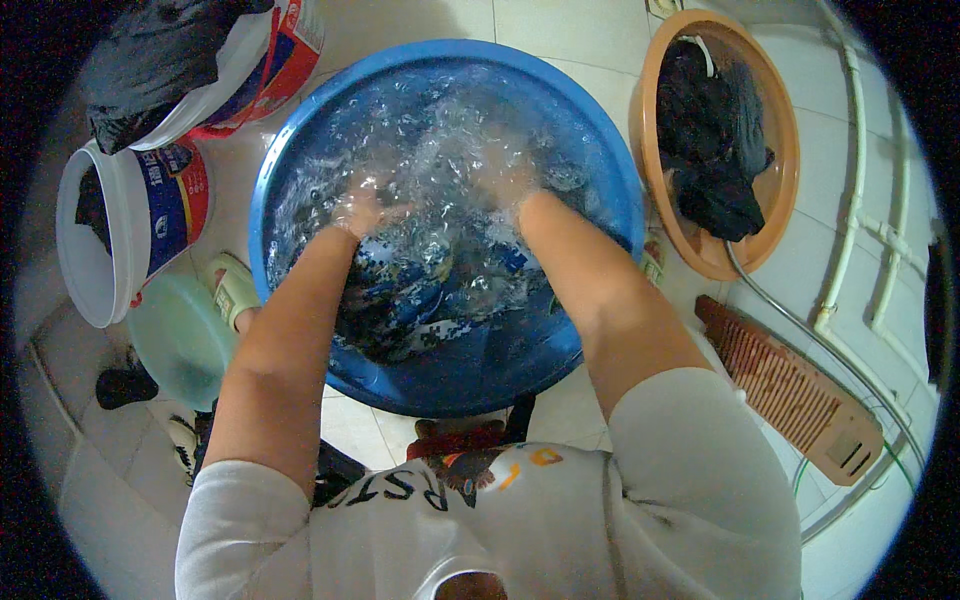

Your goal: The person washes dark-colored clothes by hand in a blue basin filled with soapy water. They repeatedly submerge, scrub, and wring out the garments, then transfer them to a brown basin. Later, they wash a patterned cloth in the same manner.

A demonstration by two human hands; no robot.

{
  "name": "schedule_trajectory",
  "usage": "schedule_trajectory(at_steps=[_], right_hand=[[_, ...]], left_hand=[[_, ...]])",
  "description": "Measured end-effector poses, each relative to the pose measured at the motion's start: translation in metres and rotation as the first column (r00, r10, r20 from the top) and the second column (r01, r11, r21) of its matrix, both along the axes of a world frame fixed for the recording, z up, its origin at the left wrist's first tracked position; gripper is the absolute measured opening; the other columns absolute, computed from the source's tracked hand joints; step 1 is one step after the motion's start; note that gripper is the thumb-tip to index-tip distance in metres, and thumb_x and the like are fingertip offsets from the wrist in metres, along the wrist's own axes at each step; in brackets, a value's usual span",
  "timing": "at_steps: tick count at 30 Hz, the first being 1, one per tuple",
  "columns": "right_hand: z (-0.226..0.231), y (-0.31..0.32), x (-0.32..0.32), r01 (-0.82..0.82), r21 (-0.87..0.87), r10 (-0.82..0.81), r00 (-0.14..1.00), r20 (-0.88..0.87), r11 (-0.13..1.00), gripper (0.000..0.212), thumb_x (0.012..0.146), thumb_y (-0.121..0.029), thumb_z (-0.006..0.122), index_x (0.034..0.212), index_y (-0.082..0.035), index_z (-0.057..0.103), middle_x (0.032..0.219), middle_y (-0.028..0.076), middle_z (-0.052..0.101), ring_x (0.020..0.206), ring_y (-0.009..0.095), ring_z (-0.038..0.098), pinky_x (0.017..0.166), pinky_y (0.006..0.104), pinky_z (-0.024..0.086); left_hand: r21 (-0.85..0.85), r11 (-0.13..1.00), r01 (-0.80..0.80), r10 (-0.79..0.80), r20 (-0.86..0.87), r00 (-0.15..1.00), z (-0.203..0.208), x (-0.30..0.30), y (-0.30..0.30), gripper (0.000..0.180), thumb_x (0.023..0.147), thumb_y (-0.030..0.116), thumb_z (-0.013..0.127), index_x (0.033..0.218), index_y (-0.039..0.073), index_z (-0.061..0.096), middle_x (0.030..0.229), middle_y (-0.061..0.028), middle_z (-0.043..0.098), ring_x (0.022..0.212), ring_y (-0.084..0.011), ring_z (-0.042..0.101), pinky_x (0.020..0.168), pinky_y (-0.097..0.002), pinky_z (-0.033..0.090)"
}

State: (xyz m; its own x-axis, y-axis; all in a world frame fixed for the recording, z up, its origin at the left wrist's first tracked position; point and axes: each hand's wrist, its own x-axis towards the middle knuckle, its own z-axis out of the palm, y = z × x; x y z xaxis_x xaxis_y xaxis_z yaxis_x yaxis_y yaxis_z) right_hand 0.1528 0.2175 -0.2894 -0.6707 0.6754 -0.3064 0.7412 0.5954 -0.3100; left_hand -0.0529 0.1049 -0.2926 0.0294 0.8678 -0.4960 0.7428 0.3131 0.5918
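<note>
A large blue basin (pixel 445 400) holds churning water with dark clothes in it. Nearest me in the water lies a patterned blue, black and white garment (pixel 400 300). My left hand (pixel 368 207) is partly under the surface at the left, by the garment's far edge. Splashing water blurs my right hand (pixel 508 178), which is sunk in to the wrist at the right of the basin's middle. Foam and ripples hide the fingers of both hands, so any hold on the cloth does not show.
At the right stands an orange basin (pixel 650 150) with dark clothes (pixel 705 130), near a ridged washboard (pixel 790 385), a hose (pixel 770 298) and white wall pipes (pixel 850 200). On the left are two buckets (pixel 165 215) (pixel 285 70) with dark cloth and a pale green basin (pixel 180 335).
</note>
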Motion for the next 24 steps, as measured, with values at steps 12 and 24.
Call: schedule_trajectory(at_steps=[12, 24], right_hand=[[0.124, 0.000, -0.026, -0.295, -0.546, 0.024, 0.894, -0.448, 0.784, 0.051, 0.070, -0.026, 0.063, 0.114, -0.005, 0.047, 0.107, 0.018, 0.052, 0.099, 0.033, 0.050, 0.086, 0.0370, 0.040], [0.061, -0.071, 0.022, 0.416, -0.145, -0.415, 0.909, 0.037, 0.898, 0.085, 0.061, -0.046, 0.068, 0.130, -0.014, 0.031, 0.139, 0.020, 0.012, 0.122, 0.046, 0.020, 0.098, 0.0531, 0.020]], left_hand=[[0.469, 0.827, 0.310, -0.207, -0.259, 0.943, 0.082, 0.010, 0.038, 0.066, 0.057, 0.032, 0.071, 0.112, 0.007, 0.046, 0.103, -0.0169, 0.056, 0.103, -0.0390, 0.048, 0.086, -0.0407, 0.040], [0.603, 0.797, -0.035, 0.176, -0.178, 0.968, 0.076, 0.013, 0.023, 0.050, 0.069, 0.015, 0.062, 0.117, 0.012, 0.047, 0.126, -0.0221, 0.034, 0.114, -0.0409, 0.034, 0.096, -0.0429, 0.030]])
